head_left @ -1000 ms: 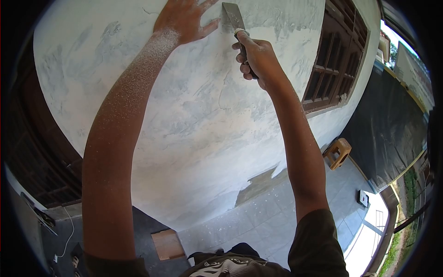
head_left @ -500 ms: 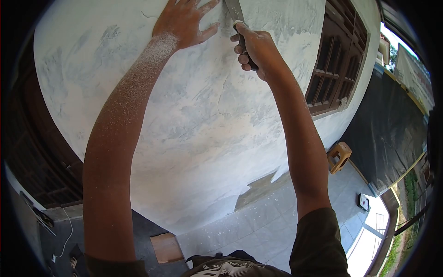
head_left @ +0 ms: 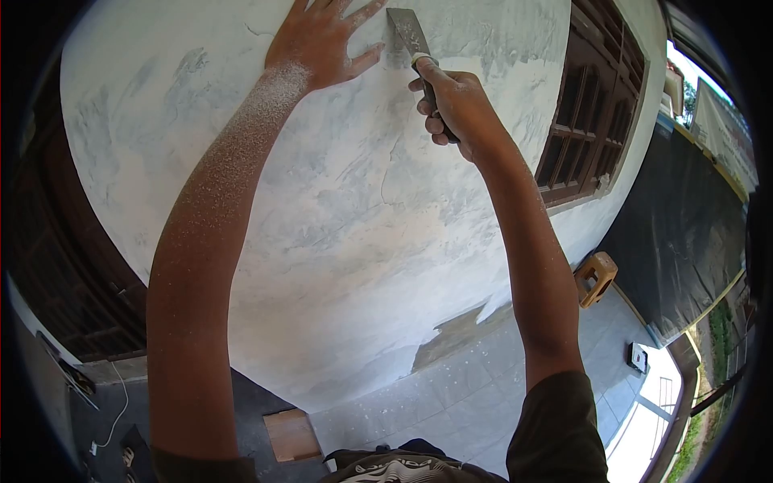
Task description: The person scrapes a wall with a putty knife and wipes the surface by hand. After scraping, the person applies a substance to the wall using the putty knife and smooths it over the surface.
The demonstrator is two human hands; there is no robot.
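My right hand (head_left: pixel 452 105) is closed around the dark handle of a scraper (head_left: pixel 409 32), whose broad metal blade points up and left against the wall. To its left, my left hand (head_left: pixel 326 44) lies with fingers spread on the white, patchy wall (head_left: pixel 338 217); its fingertips run past the top edge of the view. White dust covers my left wrist and forearm. A thin crack runs down the wall below the scraper.
A brown wooden window (head_left: pixel 588 105) is at the right, and a dark wooden door or window frame (head_left: pixel 72 241) at the left. A stool (head_left: pixel 596 278) stands beyond my right arm. A brown board (head_left: pixel 291 435) and a white cable (head_left: pixel 121 406) lie on the floor.
My right hand and the scraper have moved down and slightly right, so the whole blade shows. My left hand has stayed at nearly the same spot.
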